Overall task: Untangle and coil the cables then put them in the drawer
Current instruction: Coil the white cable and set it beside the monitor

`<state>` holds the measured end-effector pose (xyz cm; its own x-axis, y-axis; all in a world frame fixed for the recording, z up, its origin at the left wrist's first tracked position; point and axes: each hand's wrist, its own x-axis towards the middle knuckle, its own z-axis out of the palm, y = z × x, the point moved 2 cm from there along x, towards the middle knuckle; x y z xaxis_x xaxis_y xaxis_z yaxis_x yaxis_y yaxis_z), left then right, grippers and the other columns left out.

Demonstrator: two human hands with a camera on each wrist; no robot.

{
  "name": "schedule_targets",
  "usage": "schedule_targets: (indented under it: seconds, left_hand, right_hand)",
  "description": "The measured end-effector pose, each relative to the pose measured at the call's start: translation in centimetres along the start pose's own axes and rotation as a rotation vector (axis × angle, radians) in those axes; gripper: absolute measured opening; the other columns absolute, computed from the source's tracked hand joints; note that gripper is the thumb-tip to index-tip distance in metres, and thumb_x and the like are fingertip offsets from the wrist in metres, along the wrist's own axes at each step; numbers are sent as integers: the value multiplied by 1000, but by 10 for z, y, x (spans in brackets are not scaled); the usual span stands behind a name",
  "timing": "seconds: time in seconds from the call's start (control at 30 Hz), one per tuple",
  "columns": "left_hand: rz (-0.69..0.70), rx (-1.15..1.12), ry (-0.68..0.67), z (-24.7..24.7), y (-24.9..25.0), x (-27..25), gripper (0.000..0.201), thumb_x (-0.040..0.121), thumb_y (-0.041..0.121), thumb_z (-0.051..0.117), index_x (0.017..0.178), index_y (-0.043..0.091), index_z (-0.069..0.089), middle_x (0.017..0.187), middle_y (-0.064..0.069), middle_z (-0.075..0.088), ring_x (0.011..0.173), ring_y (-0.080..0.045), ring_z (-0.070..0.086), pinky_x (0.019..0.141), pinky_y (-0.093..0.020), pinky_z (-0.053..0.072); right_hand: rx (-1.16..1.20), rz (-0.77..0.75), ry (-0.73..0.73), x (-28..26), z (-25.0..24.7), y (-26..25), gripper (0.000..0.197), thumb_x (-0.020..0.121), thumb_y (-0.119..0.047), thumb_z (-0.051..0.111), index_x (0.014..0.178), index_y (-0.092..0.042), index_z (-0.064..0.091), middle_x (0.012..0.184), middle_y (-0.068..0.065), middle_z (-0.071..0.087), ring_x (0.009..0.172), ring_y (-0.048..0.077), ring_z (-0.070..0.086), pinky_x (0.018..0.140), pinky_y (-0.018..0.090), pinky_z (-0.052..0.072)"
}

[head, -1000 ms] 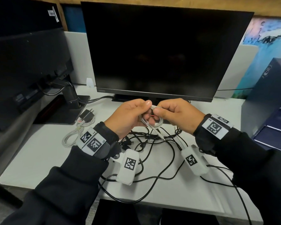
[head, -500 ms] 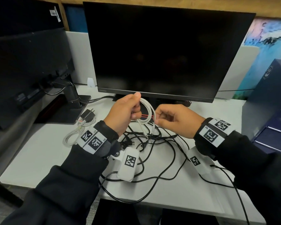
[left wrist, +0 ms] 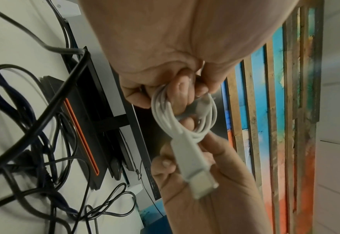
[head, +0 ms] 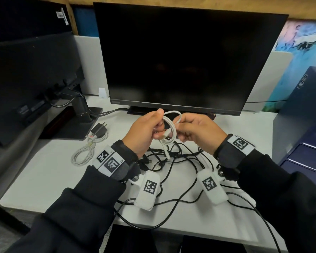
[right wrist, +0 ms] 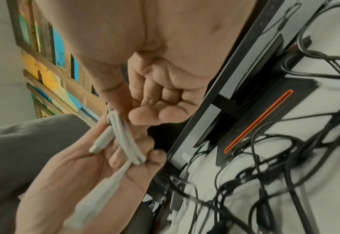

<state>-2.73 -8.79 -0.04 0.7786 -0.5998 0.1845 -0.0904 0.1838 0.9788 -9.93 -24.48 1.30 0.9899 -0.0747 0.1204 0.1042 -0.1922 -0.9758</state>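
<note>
Both hands are closed on the white cable (head: 169, 127) just in front of the monitor (head: 181, 57), left hand (head: 144, 133) pinching the coil upright, right hand (head: 199, 132) on its far side, loose tail hanging toward the black tangle (head: 173, 157), so the right's better placed for the next wrap.

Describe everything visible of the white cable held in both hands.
The white cable is thin, smooth and plastic-looking, wound into a small coil of several loops. It is held above the desk in front of the monitor. The left hand grips one side, the right hand pinches the other. One connector end hangs down, another lies across the loops.
</note>
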Motion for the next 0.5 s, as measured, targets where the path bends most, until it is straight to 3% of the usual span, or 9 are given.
schedule_targets:
  seconds: [0.1,0.17,0.2,0.27,0.37,0.5]
  left_hand:
    - [33,90,12,0,-2,0,40,98,43,43,65,20,39,62,0,32,70,-30,40,73,-40,35]
    - [53,119,20,1,-3,0,38,96,44,43,68,18,40,62,2,33,64,-25,36,71,-39,35]
    - [67,133,21,2,-3,0,37,96,44,42,71,16,42,62,2,35,61,-21,36,70,-38,35]
    - [92,205,56,3,-5,0,38,95,46,43,76,13,47,64,2,39,63,-17,38,69,-38,36]
    - [131,242,131,2,-5,0,39,96,46,42,78,13,48,64,3,40,61,-15,39,67,-36,39]
    - [157,124,230,-2,1,1,38,105,33,40,70,19,40,58,10,36,57,-14,35,62,-33,34]
  right_hand:
    - [72,101,-69,-3,8,4,37,91,-25,51,109,2,69,93,12,67,70,15,52,62,28,48]
    - [46,149,-124,-4,13,4,50,87,-44,52,115,-6,70,104,5,69,76,14,53,64,30,50]
    - [-16,147,-144,-6,16,4,46,91,-49,56,114,-12,70,106,0,71,79,14,55,65,30,51]
    - [-144,112,-131,-7,21,4,28,95,-39,64,109,-17,71,101,-1,73,81,15,63,66,31,55]
    - [-177,53,-16,-6,24,1,13,91,-12,71,103,-7,66,89,2,75,74,20,72,62,32,60]
    - [-313,-38,129,-3,25,-10,12,94,-17,69,105,-14,70,78,2,76,68,19,74,64,38,62]
